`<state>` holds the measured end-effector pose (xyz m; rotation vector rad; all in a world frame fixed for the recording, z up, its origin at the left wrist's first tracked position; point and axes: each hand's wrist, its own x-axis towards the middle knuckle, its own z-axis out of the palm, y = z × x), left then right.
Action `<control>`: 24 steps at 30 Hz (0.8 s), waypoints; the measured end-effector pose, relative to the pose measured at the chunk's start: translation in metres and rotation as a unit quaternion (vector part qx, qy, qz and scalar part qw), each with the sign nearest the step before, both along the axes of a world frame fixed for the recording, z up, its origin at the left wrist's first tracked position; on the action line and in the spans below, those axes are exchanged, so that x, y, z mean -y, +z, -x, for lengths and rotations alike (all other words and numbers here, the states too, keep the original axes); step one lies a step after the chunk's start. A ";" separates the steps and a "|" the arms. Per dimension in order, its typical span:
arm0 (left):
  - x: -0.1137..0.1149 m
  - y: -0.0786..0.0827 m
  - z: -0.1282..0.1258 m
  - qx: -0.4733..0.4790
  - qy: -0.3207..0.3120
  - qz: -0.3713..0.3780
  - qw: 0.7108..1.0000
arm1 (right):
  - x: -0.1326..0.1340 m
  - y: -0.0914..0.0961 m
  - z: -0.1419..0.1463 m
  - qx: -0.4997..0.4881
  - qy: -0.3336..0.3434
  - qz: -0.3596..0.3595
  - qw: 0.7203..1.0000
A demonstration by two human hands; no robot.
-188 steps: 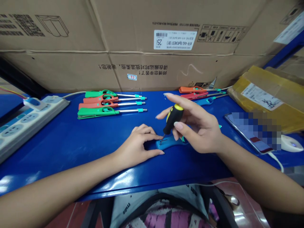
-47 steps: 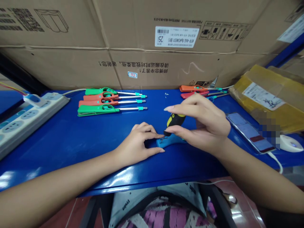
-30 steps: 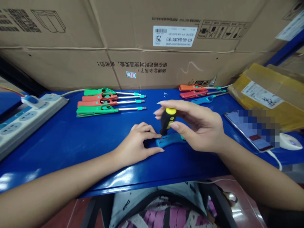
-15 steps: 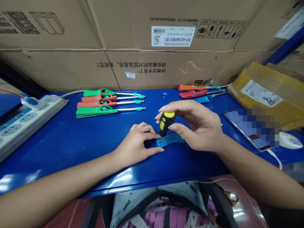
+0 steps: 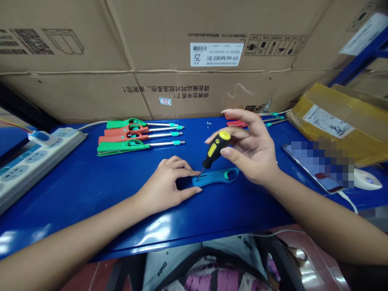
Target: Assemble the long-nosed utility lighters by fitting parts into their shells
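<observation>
A blue lighter handle (image 5: 214,178) with a green trigger lies flat on the blue table. My left hand (image 5: 169,182) grips its left end between thumb and forefinger, pinning it down. In my right hand (image 5: 251,149), thumb and fingers hold a short black-and-yellow screwdriver (image 5: 216,150) by its handle, with the forefinger lifted off. The screwdriver leans to the right, its tip at the left end of the blue handle. Whether the tip sits on a screw is too small to tell.
Several green and orange long lighters (image 5: 124,139) lie at the back left; more lie behind my right hand. A white power strip (image 5: 45,157) is on the left. A phone (image 5: 312,169), a white mouse (image 5: 366,180) and a yellow-taped parcel (image 5: 336,121) are on the right. Cardboard (image 5: 169,48) stands behind.
My right hand has opened its grip somewhat and lifted its forefinger. The screwdriver has tilted further to the right, and more of the blue lighter handle shows. My left hand keeps its hold.
</observation>
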<state>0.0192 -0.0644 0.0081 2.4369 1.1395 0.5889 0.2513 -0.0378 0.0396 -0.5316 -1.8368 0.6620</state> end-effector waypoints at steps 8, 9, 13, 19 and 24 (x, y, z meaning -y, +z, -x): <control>0.002 -0.004 0.001 -0.008 -0.004 -0.015 1.000 | 0.015 0.000 0.008 -0.004 0.066 0.037 0.997; 0.002 -0.005 0.000 -0.009 -0.004 -0.018 1.000 | 0.016 0.000 0.008 -0.010 0.070 0.033 0.997; 0.003 -0.006 -0.001 -0.008 -0.007 -0.027 1.000 | 0.020 0.005 0.007 -0.002 0.108 0.000 0.994; 0.002 0.009 0.002 -0.052 -0.012 -0.006 0.999 | 0.009 0.016 -0.002 -0.045 -0.011 -0.028 0.999; 0.002 0.030 0.015 -0.131 -0.056 -0.016 0.990 | -0.033 0.003 -0.028 0.082 -0.086 0.028 0.992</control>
